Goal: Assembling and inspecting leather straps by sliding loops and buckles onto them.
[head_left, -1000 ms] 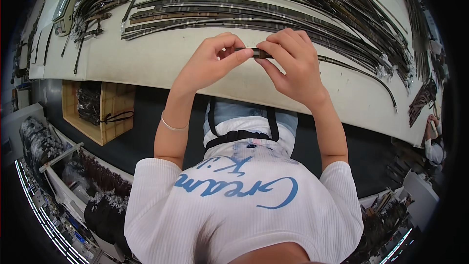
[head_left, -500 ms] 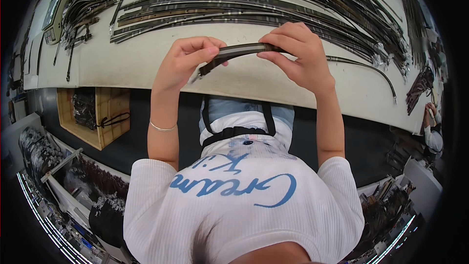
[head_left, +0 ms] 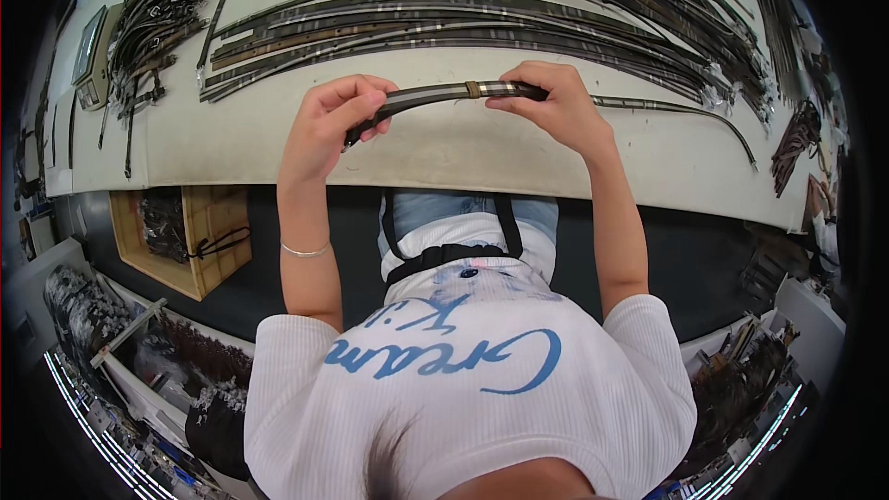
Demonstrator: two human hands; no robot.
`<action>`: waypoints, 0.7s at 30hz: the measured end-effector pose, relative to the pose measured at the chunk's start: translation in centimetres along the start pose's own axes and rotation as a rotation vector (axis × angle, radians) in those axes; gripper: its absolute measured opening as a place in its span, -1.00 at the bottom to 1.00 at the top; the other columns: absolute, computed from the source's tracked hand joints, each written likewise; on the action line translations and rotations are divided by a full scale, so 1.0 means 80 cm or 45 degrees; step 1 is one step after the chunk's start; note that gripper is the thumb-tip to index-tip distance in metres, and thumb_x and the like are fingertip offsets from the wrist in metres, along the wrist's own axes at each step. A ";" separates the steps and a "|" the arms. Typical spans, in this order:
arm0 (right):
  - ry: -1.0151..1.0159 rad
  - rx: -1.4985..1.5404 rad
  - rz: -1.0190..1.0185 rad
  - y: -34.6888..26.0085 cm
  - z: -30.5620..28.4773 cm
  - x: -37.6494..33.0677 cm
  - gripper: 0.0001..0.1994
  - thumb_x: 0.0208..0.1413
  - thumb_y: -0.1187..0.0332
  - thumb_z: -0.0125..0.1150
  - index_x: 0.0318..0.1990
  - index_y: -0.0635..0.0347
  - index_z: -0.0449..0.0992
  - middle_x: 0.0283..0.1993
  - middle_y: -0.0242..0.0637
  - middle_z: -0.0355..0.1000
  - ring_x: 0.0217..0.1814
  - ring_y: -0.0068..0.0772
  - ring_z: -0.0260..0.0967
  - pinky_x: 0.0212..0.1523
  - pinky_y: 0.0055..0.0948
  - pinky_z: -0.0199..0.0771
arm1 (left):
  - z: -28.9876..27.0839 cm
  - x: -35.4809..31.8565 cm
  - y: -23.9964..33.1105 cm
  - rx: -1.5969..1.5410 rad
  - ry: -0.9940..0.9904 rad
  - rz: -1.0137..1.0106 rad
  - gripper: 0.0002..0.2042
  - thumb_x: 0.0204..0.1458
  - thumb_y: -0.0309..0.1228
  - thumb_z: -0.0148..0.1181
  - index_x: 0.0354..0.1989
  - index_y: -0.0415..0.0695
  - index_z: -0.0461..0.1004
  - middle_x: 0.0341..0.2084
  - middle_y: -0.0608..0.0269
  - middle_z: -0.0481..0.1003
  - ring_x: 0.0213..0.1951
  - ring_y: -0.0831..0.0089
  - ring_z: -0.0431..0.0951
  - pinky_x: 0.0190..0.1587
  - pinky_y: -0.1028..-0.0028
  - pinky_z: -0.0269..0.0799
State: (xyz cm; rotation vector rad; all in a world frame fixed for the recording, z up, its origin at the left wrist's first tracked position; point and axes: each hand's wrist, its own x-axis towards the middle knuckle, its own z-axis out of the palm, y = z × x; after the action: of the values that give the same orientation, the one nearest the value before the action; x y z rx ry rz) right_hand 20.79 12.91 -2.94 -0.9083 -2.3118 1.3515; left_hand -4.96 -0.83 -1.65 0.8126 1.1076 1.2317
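A dark belt (head_left: 428,95) with a paler lengthwise stripe is stretched in a slight arch between my two hands, above the front of the table. My left hand (head_left: 341,116) pinches it near one end, which hangs down below the fingers. A brownish loop (head_left: 474,90) goes round the belt, just left of my right hand (head_left: 558,104). That hand grips the belt between thumb and fingers. Beyond it, the rest of the strap runs right and bends down toward the table's front edge. The tip under my left fingers is partly hidden.
Several dark belts (head_left: 370,30) lie lengthwise on the white table (head_left: 259,143) beyond my hands. More heap at the back right, and a buckled bunch (head_left: 157,28) lies at the left by a scale (head_left: 93,60). Below the table edge stands a wooden box (head_left: 218,213). A person's arm shows at far right.
My hands have moved slightly left, and the right one has shifted down. More of the belt now shows between them, including the brownish loop.
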 end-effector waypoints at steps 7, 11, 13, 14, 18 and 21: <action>0.520 -0.742 -0.414 0.014 0.026 0.003 -0.69 -0.13 0.26 0.43 -0.65 0.19 0.40 -0.68 -0.36 0.28 -0.68 -0.35 0.16 -0.66 -0.45 0.08 | -0.009 -0.005 -0.007 0.142 0.089 0.022 -0.82 0.07 -0.46 0.13 -0.51 -0.31 0.45 -0.39 0.17 0.47 -0.56 0.62 0.33 -0.51 0.60 0.20; 0.726 -0.821 -0.355 0.029 0.023 0.008 -0.63 -0.09 0.28 0.39 -0.72 0.16 0.32 -0.72 -0.36 0.26 -0.74 -0.27 0.11 -0.71 -0.40 0.02 | -0.009 -0.002 -0.008 0.095 0.095 0.042 -0.81 0.07 -0.47 0.12 -0.54 -0.30 0.43 -0.35 0.18 0.46 -0.56 0.60 0.33 -0.51 0.59 0.19; 0.786 -0.810 -0.317 0.039 0.016 0.001 -0.63 -0.07 0.28 0.38 -0.72 0.17 0.32 -0.73 -0.35 0.26 -0.76 -0.26 0.10 -0.72 -0.40 0.01 | -0.020 -0.006 -0.008 0.063 0.178 0.076 -0.84 0.08 -0.47 0.09 -0.48 -0.32 0.42 -0.30 0.13 0.45 -0.57 0.61 0.25 -0.51 0.59 0.15; 0.732 -0.809 -0.233 0.043 0.013 -0.006 -0.63 -0.05 0.29 0.37 -0.73 0.19 0.32 -0.72 -0.33 0.27 -0.76 -0.30 0.11 -0.71 -0.40 0.02 | -0.021 -0.005 -0.010 0.064 0.178 0.074 -0.84 0.08 -0.47 0.09 -0.48 -0.32 0.42 -0.30 0.13 0.45 -0.57 0.61 0.25 -0.51 0.59 0.15; 0.745 -0.288 -0.017 0.054 0.020 -0.008 -0.79 -0.14 0.30 0.34 -0.65 0.15 0.46 -0.71 -0.30 0.33 -0.75 -0.29 0.17 -0.68 -0.35 0.12 | -0.022 0.000 -0.020 0.009 0.088 0.061 -0.84 0.09 -0.47 0.08 -0.47 -0.32 0.42 -0.30 0.11 0.44 -0.56 0.57 0.27 -0.51 0.61 0.13; 0.504 -0.337 0.223 0.042 -0.003 -0.009 -0.74 -0.19 0.28 0.41 -0.32 0.16 0.57 -0.54 -0.29 0.41 -0.51 -0.34 0.33 -0.49 -0.41 0.28 | -0.015 0.001 -0.026 -0.001 0.094 0.091 -0.83 0.09 -0.47 0.07 -0.48 -0.31 0.40 -0.29 0.11 0.42 -0.56 0.56 0.28 -0.50 0.61 0.13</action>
State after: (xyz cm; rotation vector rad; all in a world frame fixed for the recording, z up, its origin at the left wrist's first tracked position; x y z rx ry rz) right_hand 22.71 13.76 -5.64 -1.3499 -2.1644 0.8336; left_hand -5.48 -1.25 -3.94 0.8179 1.1458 1.3310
